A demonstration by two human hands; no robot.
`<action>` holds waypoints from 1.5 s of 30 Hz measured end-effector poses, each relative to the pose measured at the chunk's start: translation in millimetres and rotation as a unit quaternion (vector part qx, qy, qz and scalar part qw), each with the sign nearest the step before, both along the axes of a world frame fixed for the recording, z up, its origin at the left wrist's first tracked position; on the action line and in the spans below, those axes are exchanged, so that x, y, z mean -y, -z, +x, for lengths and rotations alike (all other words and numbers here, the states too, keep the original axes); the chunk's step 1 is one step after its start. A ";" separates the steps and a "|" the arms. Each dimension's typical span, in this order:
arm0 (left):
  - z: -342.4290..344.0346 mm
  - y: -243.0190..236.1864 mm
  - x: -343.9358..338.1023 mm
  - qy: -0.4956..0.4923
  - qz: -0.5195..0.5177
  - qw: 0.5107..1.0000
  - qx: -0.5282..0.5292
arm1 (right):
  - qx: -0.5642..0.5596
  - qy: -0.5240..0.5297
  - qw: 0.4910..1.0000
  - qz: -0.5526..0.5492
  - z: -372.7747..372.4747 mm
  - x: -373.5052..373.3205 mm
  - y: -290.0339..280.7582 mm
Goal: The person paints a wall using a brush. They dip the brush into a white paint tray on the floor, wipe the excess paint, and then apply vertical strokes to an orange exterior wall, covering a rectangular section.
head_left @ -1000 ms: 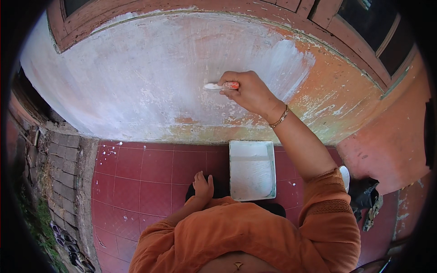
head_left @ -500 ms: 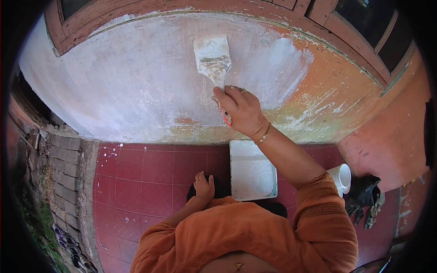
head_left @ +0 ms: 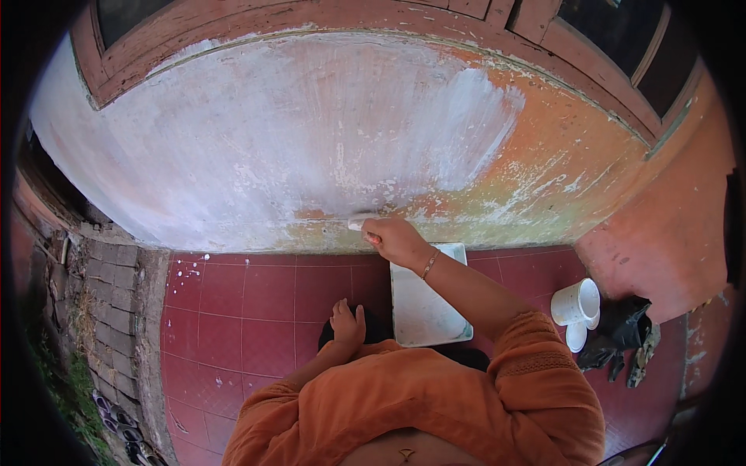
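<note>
My right hand (head_left: 396, 242) is closed on the handle of a paintbrush (head_left: 357, 224), held against the lower wall (head_left: 249, 132) just above the floor; the bristles are mostly hidden. The wall is streaked white on the left and middle, orange and greenish on the right, with flaking patches. Below that hand and forearm sits a white paint tray (head_left: 412, 303) with wet white coating inside. My left hand (head_left: 346, 323) rests low near my dark-clothed leg, left of the tray, fingers loosely apart and holding nothing.
Red tiles (head_left: 249, 326) form the floor. At the right are a white bucket (head_left: 571, 303) and a crumpled dark plastic bag (head_left: 622, 326). Window frames (head_left: 544, 27) run above the wall. At the left edge are paving bricks (head_left: 113, 311), shoes (head_left: 116, 419) and plants.
My right hand and brush have moved down the wall from the middle to near its foot. The brush rose, bristles upward, half a second ago. My left hand stays low.
</note>
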State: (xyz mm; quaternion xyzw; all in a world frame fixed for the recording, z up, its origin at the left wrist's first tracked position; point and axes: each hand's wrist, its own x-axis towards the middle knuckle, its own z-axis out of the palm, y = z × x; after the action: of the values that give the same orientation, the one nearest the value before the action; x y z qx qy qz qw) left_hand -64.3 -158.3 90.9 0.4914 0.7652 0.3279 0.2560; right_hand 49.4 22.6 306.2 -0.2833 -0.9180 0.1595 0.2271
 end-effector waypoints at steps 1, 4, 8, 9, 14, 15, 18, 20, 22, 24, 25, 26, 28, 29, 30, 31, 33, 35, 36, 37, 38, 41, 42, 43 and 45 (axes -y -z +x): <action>0.7 -1.0 -0.4 0.000 -0.002 1.000 0.004 | -0.046 0.012 0.998 0.032 3.5 -11.5 -16.9; -0.6 -1.2 0.1 0.001 -0.011 1.000 0.008 | -0.075 0.057 0.990 -0.101 14.1 -24.7 -112.1; 0.9 -3.1 -1.3 0.006 -0.013 1.000 0.001 | -0.149 0.057 0.986 -0.039 36.2 -19.1 -203.6; 0.5 -3.3 -0.6 0.004 -0.017 1.000 0.001 | -0.163 0.059 0.985 -0.004 38.9 -13.7 -219.8; -0.1 -3.9 0.6 0.012 -0.023 1.000 0.003 | -0.242 0.039 0.935 0.258 46.9 17.8 -251.3; -1.3 -1.3 1.5 0.007 -0.021 1.000 -0.002 | -0.232 0.039 0.906 0.352 46.1 24.7 -248.7; -0.9 0.5 -0.3 0.012 -0.013 1.000 -0.006 | -0.193 0.057 0.913 0.355 51.2 21.4 -193.8; -1.1 -0.6 0.9 0.019 -0.011 1.000 -0.009 | -0.129 0.075 0.918 0.368 59.9 8.4 -133.0; -1.0 -1.5 0.7 0.011 -0.007 1.000 -0.009 | -0.065 0.076 0.938 0.331 65.6 6.2 -80.0; -0.6 -5.8 0.8 0.012 -0.009 1.000 -0.010 | -0.030 0.068 0.952 0.295 68.8 16.9 -40.3; 0.0 -7.3 0.8 0.013 -0.012 1.000 -0.010 | -0.031 0.070 0.952 0.297 72.0 21.1 -23.2; 0.7 -6.9 0.7 0.013 -0.010 1.000 -0.012 | -0.002 0.059 0.967 0.247 75.2 24.9 -8.0; 0.6 -4.8 0.7 0.015 -0.016 0.999 -0.032 | 0.023 0.051 0.979 0.198 78.0 30.3 2.0; 0.8 -4.0 0.9 0.017 -0.014 0.999 -0.034 | 0.046 0.048 0.987 0.147 79.2 32.6 1.4; 1.2 -3.2 1.2 0.018 -0.010 0.999 -0.034 | 0.069 0.046 0.992 0.096 80.7 33.1 0.2; 1.4 -2.5 1.5 0.018 -0.005 0.999 -0.034 | 0.067 0.049 0.992 0.097 82.5 29.8 -2.5; 2.4 -1.7 1.7 0.022 -0.007 0.999 -0.038 | 0.003 0.050 0.999 0.011 85.3 15.9 -18.1; 4.3 -1.5 0.1 0.024 -0.009 0.999 -0.039 | -0.042 0.052 0.998 0.021 86.8 -3.3 -53.6; 5.5 -3.0 -0.1 0.026 -0.011 0.999 -0.038 | -0.087 0.054 0.994 0.029 88.2 -10.7 -78.4; 5.2 -4.1 -0.1 0.027 -0.013 0.999 -0.038 | -0.103 0.061 0.993 -0.006 89.9 -15.7 -105.0; 5.3 -3.7 -1.1 0.031 -0.012 0.999 -0.041 | -0.119 0.068 0.990 -0.039 92.7 -19.3 -132.6; 3.4 -1.3 -0.9 0.035 -0.021 0.998 -0.046 | -0.191 0.046 0.974 -0.110 97.1 -22.9 -191.4; 3.0 -1.6 0.0 0.031 -0.022 0.998 -0.044 | -0.280 0.057 0.948 -0.138 98.3 -19.4 -205.4; 2.0 -1.9 1.1 0.027 -0.022 0.999 -0.041 | -0.367 0.066 0.913 -0.166 99.3 -15.5 -215.3; 3.5 -2.5 0.2 0.031 -0.025 0.998 -0.041 | -0.436 0.088 0.886 -0.128 113.9 -5.1 -222.4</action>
State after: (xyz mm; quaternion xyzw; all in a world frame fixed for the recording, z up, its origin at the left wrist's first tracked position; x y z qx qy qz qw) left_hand -60.8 -158.5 93.3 0.5212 0.7675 0.2801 0.2466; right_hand 163.4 27.7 528.6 -0.2914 -0.6691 0.3628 0.5794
